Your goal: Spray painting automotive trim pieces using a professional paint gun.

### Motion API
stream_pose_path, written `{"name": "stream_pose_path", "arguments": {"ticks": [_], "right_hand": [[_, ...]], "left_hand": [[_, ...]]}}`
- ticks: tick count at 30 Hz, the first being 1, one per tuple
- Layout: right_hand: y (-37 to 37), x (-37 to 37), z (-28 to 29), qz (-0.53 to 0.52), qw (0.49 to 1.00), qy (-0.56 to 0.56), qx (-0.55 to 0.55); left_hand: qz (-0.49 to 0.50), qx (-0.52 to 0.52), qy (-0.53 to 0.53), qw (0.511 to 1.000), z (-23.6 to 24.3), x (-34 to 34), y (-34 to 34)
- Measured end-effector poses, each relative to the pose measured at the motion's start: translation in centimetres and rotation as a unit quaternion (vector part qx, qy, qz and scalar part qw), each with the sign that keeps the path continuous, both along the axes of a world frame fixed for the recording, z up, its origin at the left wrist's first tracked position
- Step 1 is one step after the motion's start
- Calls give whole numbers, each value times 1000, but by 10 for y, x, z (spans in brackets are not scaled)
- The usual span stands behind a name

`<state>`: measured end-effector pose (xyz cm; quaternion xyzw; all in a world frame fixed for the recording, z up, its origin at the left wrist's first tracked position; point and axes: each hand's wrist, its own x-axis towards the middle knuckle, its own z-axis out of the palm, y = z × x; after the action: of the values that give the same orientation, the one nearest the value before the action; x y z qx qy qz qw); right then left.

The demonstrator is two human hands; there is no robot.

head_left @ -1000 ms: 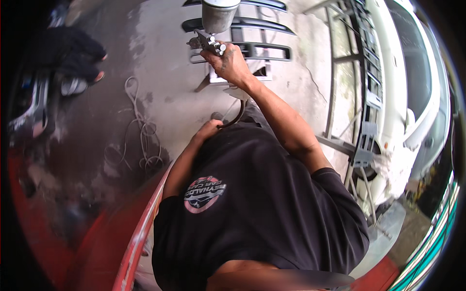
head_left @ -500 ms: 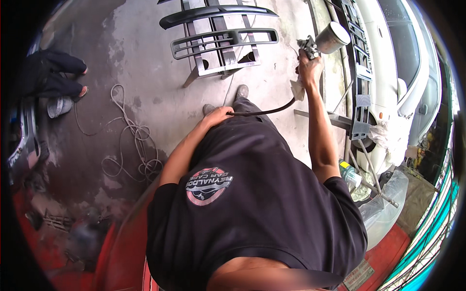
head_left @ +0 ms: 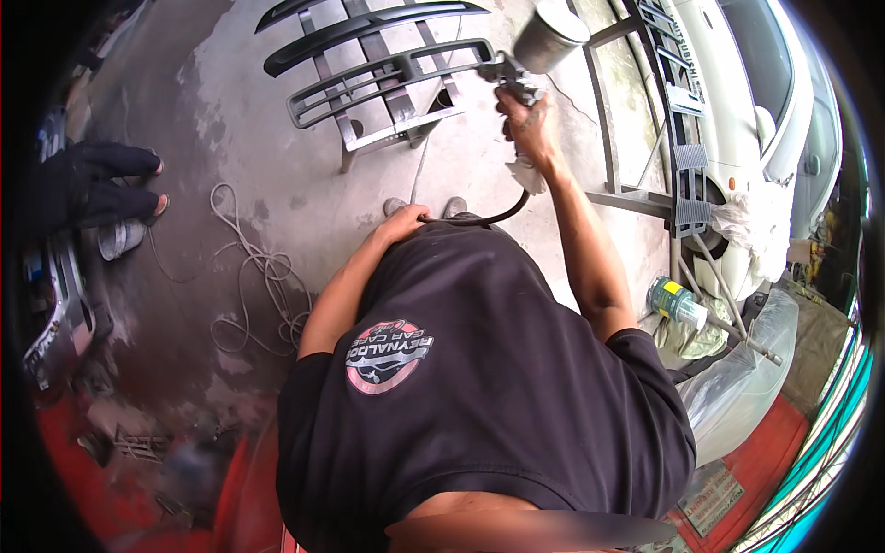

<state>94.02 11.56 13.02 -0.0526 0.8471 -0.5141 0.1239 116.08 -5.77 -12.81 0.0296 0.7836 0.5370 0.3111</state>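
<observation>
My right hand point(head_left: 530, 126) is wrapped round the grip of a spray gun point(head_left: 510, 78), which carries a silver paint cup point(head_left: 550, 39) on top. White cloth or paper point(head_left: 526, 173) hangs at the bottom of the grip. From there a dark air hose point(head_left: 502, 215) curves across to my left hand point(head_left: 406, 222), closed on it at my waist. Ahead of me, a black grille-like car part point(head_left: 392, 81) and a long dark trim piece point(head_left: 369, 35) rest on a metal stand point(head_left: 392, 136). The gun is just right of the grille's right end.
A pale hose or cord point(head_left: 263, 267) lies coiled on the floor at left. Beyond it another person's legs point(head_left: 115, 180) stand near a bucket point(head_left: 120, 240). A metal rack point(head_left: 636, 198) and a white car point(head_left: 728, 101) line the right side, with a teal-labelled container point(head_left: 676, 301) closer to me.
My right hand has swung the spray gun left, from beside the rack to the grille's right end. My left hand still grips the hose. The view has shifted slightly.
</observation>
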Motion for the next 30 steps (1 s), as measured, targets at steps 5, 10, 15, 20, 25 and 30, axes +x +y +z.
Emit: {"name": "stream_pose_path", "arguments": {"ticks": [5, 10, 15, 20, 25, 30], "right_hand": [[50, -28, -10, -105, 986, 89, 92], [30, -14, 12, -56, 997, 22, 42], [-26, 22, 12, 121, 991, 57, -20], [-84, 47, 22, 279, 954, 88, -66], [-77, 49, 31, 323, 939, 21, -114], [-31, 17, 0, 204, 971, 121, -16]], "left_hand": [[41, 38, 14, 998, 11, 2, 11], [71, 6, 57, 996, 4, 13, 17], [56, -69, -24, 996, 28, 9, 28], [103, -64, -14, 993, 16, 26, 33], [150, -68, -19, 986, 22, 29, 41], [116, -55, 4, 992, 20, 23, 58]]}}
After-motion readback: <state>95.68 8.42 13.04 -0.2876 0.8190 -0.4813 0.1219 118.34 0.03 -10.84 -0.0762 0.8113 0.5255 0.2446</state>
